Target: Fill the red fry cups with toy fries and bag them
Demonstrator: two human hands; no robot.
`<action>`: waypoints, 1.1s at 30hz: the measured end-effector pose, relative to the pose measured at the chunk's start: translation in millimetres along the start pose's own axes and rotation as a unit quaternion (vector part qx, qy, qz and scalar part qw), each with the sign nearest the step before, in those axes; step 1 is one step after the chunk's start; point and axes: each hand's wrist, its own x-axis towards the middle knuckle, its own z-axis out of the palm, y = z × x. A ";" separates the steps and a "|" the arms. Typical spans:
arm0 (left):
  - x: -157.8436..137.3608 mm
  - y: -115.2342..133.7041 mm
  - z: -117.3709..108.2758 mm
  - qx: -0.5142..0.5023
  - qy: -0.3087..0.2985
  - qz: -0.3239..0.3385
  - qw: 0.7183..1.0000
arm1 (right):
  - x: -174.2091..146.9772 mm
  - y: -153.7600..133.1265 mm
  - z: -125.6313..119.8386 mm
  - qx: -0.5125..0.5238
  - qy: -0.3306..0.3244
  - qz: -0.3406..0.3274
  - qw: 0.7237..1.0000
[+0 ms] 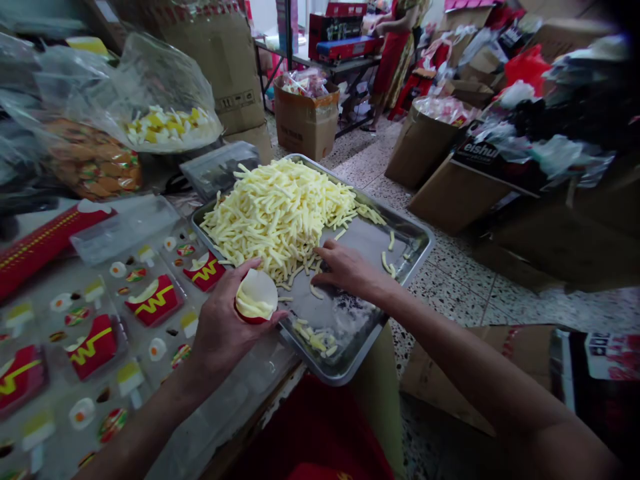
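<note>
My left hand (225, 320) is wrapped round a small red fry box (256, 297) with a white inside, tilted so its opening faces me; pale yellow pieces show in it. My right hand (345, 268) reaches down into a metal tray (357, 370), its fingers at the near edge of a big heap of pale yellow toy fries (280, 213). Whether those fingers pinch a piece is hard to make out. Loose fries (315, 339) lie scattered on the tray's bare metal. Left of the tray, flat red fry boxes (155, 300) sit in clear plastic packs.
Small toy foods fill the packs on the table at left. Behind them are a bag of yellow and white pieces (167, 127) and a stack of red boxes (45, 247). Cartons (306, 120) stand on the speckled floor. A person in a red apron (393, 60) stands at the back.
</note>
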 end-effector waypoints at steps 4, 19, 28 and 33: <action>-7.8 -7.1 -1.8 0.006 -0.012 0.006 1.000 | 3.5 6.5 7.3 0.005 -0.005 0.009 1.000; -9.2 4.6 24.4 0.036 -0.065 -0.020 0.997 | -8.6 -26.1 0.8 0.434 -0.002 0.200 0.879; -40.2 11.5 19.2 0.136 0.139 -0.097 0.976 | -20.9 -145.5 -0.6 0.190 0.065 -0.083 0.976; -71.6 8.6 0.5 0.098 0.226 -0.114 0.963 | -20.5 -177.8 7.2 0.210 0.057 -0.115 0.969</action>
